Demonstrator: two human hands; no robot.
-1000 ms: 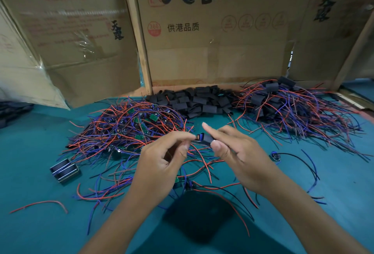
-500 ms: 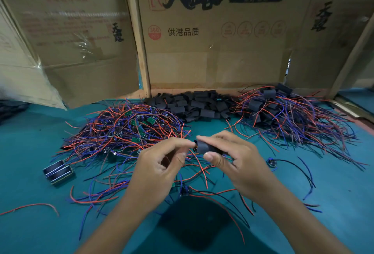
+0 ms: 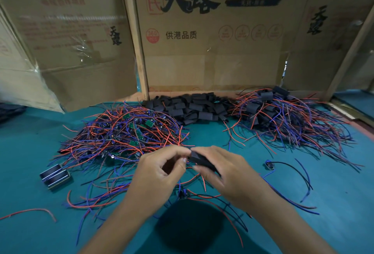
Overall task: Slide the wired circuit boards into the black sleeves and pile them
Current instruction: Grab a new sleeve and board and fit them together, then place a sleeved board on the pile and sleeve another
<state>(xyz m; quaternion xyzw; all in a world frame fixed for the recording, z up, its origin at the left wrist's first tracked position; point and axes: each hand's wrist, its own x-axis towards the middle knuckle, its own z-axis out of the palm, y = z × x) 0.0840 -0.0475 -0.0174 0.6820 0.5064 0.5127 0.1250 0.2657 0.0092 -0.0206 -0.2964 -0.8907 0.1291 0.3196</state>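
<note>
Holding one black sleeve (image 3: 202, 161) above the teal table (image 3: 334, 203), the right hand (image 3: 226, 174) is curling its fingers and thumb round it near the centre of view. The left hand (image 3: 159, 174) is pinching at the sleeve's left end with thumb and forefinger; red and black wires are trailing below toward 6 o'clock. No circuit board is showing at the sleeve's mouth; whether one is inside cannot be told. At 10 o'clock a heap of unsleeved wired boards (image 3: 125, 134), green with red and blue leads, is lying loose. At 12 o'clock empty sleeves (image 3: 192, 108) are lying heaped against the cardboard wall (image 3: 212, 67). At 2 o'clock the sleeved pile (image 3: 283, 118) is lying. At 9 o'clock a small metal part (image 3: 54, 175) is lying apart.
</note>
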